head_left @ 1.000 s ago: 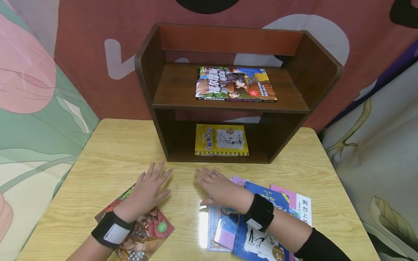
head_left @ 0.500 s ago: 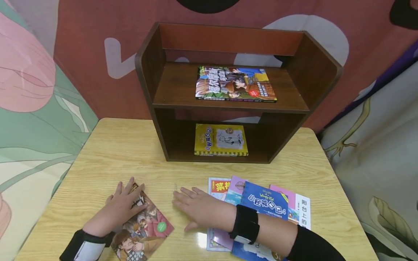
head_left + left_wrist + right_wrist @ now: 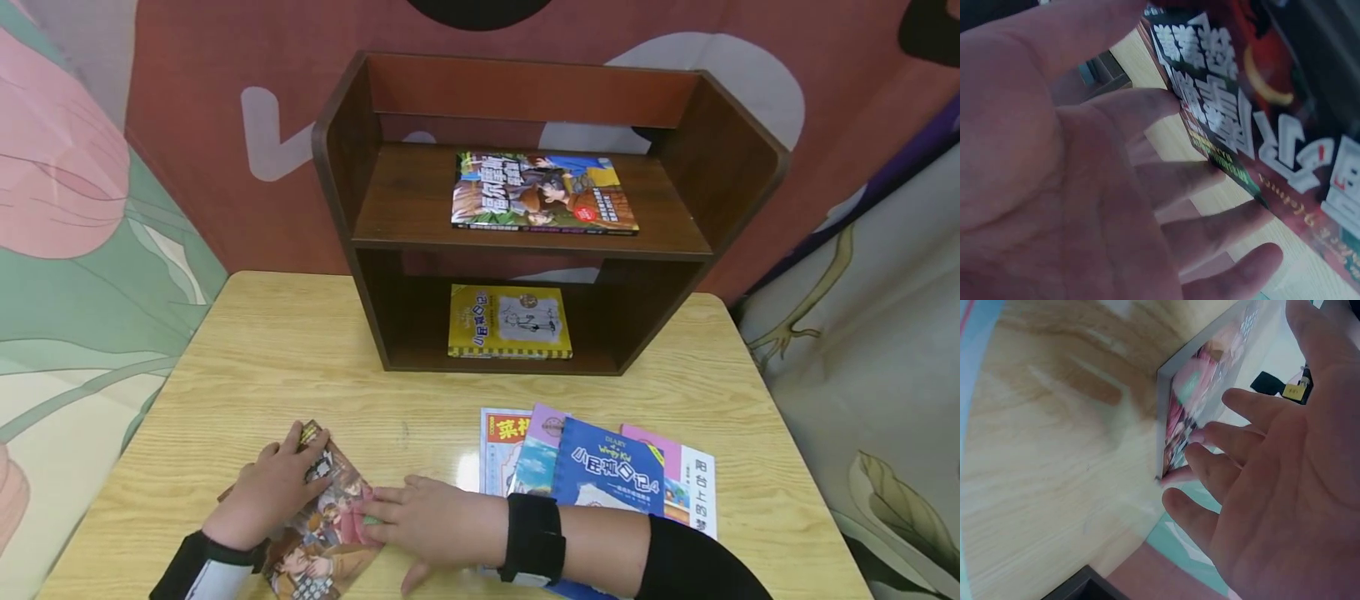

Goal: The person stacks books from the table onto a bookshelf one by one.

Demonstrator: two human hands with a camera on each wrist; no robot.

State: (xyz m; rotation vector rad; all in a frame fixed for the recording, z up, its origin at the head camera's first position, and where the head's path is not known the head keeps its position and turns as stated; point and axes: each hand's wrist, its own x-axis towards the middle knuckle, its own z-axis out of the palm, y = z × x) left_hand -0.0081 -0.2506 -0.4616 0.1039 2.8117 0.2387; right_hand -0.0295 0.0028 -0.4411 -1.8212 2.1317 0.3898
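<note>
A reddish-brown illustrated paperback book [image 3: 307, 562] lies slanted on the table at the front left. My left hand [image 3: 262, 498] is at its left side; in the left wrist view the fingertips touch the edge of the book [image 3: 1229, 94], beside large white characters. Over the opposite edge reaches my right hand [image 3: 442, 523], fingers spread and partly covering the green circle on the cover. In the right wrist view, the fingers of the right hand [image 3: 1272, 469] are extended near the book's pale edge [image 3: 1162, 412]. Whether they touch it is unclear.
A dark brown two-tier shelf [image 3: 502, 367] stands at the back. It bears a colourful comic book [image 3: 543, 193] above and a yellow book [image 3: 510, 321] below. Overlapping books, a blue one [image 3: 611, 462] on top, lie on the table [image 3: 277, 333] at the right, partly under my right forearm.
Both hands have drawn back from in front of the shelf. The left has moved to the book's left edge, and the right has moved left onto its right edge. The book has stayed nearly in place.
</note>
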